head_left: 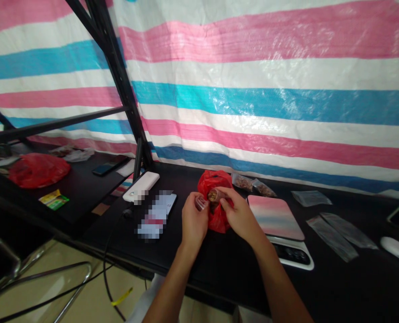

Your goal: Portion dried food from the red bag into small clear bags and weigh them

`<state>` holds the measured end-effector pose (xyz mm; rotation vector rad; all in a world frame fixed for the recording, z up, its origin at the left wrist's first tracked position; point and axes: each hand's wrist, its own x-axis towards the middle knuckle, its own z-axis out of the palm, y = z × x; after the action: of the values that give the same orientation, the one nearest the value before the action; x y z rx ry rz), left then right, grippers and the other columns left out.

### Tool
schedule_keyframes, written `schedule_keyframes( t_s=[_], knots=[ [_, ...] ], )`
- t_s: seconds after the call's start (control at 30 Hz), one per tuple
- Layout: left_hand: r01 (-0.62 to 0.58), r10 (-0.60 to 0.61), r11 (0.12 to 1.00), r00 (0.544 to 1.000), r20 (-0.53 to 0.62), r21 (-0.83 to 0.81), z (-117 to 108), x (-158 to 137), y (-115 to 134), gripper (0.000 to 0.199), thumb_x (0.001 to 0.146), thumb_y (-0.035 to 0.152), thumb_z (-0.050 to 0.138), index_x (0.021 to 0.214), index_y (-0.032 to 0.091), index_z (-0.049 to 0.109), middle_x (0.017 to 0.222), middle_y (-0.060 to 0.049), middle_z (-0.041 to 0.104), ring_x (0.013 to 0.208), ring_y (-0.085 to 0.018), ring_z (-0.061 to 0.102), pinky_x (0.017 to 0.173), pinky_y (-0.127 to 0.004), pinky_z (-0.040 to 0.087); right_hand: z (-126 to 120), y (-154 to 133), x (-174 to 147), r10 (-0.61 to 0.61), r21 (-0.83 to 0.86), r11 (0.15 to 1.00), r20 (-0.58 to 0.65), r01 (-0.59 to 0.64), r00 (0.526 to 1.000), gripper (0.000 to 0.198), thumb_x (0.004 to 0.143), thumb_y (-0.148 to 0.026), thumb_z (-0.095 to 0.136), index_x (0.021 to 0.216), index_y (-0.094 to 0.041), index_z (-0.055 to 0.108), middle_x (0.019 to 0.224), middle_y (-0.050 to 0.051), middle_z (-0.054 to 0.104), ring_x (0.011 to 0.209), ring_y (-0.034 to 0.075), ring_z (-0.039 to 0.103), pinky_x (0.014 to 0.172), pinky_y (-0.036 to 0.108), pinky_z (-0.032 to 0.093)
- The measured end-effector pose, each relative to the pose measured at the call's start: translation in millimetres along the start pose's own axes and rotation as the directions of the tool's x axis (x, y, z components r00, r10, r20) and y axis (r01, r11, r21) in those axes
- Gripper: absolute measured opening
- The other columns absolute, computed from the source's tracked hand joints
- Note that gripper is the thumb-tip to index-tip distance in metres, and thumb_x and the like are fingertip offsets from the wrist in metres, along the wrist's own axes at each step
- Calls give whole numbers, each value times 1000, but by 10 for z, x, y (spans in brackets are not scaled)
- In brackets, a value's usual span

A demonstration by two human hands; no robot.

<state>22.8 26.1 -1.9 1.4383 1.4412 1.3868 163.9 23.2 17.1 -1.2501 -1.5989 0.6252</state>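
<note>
My right hand (231, 205) is closed on a small clear container (213, 195) with yellowish-green bits in it. Close beside it, my left hand (195, 213) grips a piece of clear plastic (201, 203), whose exact kind I cannot make out. Both hands are over an open red plastic bag (216, 179) on the black table. The hands partly hide the bag's contents. Right of my right hand sits a kitchen scale (276, 217) with a pinkish top plate and dark controls at its front.
Filled clear bags (248, 183) lie behind the scale. Flat clear bags (334, 231) are to the right, near a white object (397, 251). A phone (159, 215) and white power bank (141, 186) lie left. A black metal post (123, 85) separates another table with a red bag (39, 170).
</note>
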Motion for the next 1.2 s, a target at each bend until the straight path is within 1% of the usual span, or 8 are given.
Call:
schedule_keyframes(
  t_s=[0.23,0.33,0.57,0.73,0.87,1.03,1.1,1.2],
  knots=[
    [-71,69,997,996,59,36,39,-11,19,26,79,9,61,103,19,60,96,-5,69,85,-20,65,79,-30,47,65,-181,-57,-209,-59,975,77,213,975,49,82,0,46,114,-27,72,120,5,64,114,20,61,105,36,47],
    [-73,72,997,996,56,20,43,-11,36,26,79,10,61,103,19,59,97,-6,68,87,-21,65,82,-31,47,65,-200,-65,-250,-121,958,95,261,963,51,86,0,43,116,-29,73,122,5,63,116,21,59,105,39,46],
    [-49,46,997,997,56,55,29,-20,13,32,73,3,59,100,20,56,97,-5,67,87,-20,64,81,-31,47,86,-172,-76,-154,-152,973,145,176,977,46,88,-5,51,124,-27,69,115,7,61,108,23,59,101,42,49],
    [-88,80,986,995,64,139,29,-24,-11,32,74,4,61,101,20,56,98,-5,66,92,-22,63,83,-33,46,125,-238,-80,-231,-138,957,164,254,959,56,80,3,47,119,-29,71,118,5,60,112,21,58,102,40,48],
    [-88,81,987,995,60,134,-2,-15,-20,27,79,7,59,102,21,55,96,-5,65,88,-21,63,79,-32,45,103,-230,-54,-168,-94,979,118,179,979,45,86,-5,51,122,-27,68,118,5,62,107,20,62,99,37,49],
    [-42,57,967,997,-54,252,-41,-2,-13,12,87,19,60,94,21,50,90,-4,59,82,-20,59,74,-31,43,-23,-72,35,-125,-333,938,-70,96,990,38,87,-9,53,119,-21,69,120,9,65,109,25,61,95,41,46],
    [-43,52,965,998,-28,259,-44,15,-29,14,85,17,61,91,21,50,88,-3,57,80,-19,58,73,-30,43,-68,-20,57,-103,-490,870,-57,62,993,39,82,-4,52,113,-19,71,118,10,68,111,28,59,94,42,44],
    [-41,20,977,995,99,211,-24,54,-75,17,78,10,61,84,21,50,80,-1,56,75,-18,57,69,-28,41,-85,5,65,-12,-652,758,-15,-1,1000,38,78,0,53,105,-18,74,112,10,71,106,29,59,88,41,40]
  ],
)
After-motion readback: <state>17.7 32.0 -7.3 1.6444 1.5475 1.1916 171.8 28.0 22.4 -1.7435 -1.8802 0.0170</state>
